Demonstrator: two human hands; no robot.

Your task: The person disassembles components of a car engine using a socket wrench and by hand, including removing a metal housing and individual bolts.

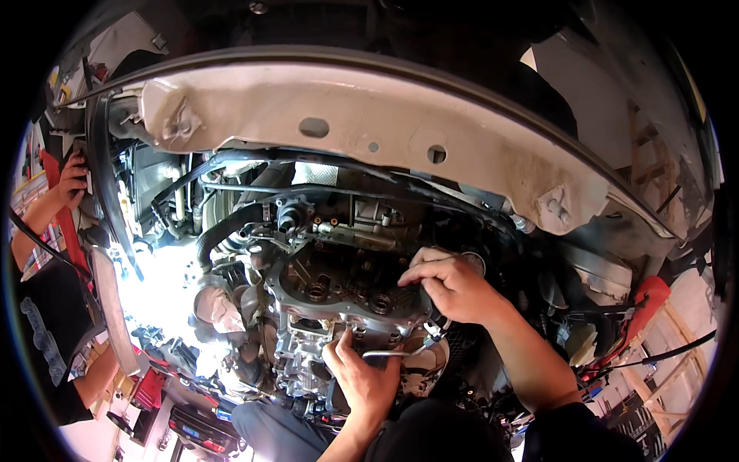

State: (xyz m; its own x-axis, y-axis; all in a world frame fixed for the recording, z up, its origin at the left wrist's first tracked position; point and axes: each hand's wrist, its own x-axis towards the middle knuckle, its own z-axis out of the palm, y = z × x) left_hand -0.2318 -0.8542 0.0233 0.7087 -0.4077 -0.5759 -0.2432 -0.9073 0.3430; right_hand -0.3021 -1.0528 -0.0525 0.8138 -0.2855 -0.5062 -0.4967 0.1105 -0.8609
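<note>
Apparent handwork on the engine [332, 309]: right hand [456, 285] curled, left hand [365, 379] bent, nearer; grips unclear; next move likely needs steadiness.

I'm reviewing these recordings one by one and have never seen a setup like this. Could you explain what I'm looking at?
There is no robot here: a person works with two bare hands. The single picture comes from a wide fisheye camera worn on the head, looking down, so straight edges bend.

Below a long beige metal beam sits a grey metal engine with its top uncovered. A thick black ribbed hose curves at its left.

The right hand is over the engine's right end, fingers bent; the left hand is at its near side, beside a thin bent silver metal rod. Whether either grips anything is unclear.

At far left is another person's hand.
</note>
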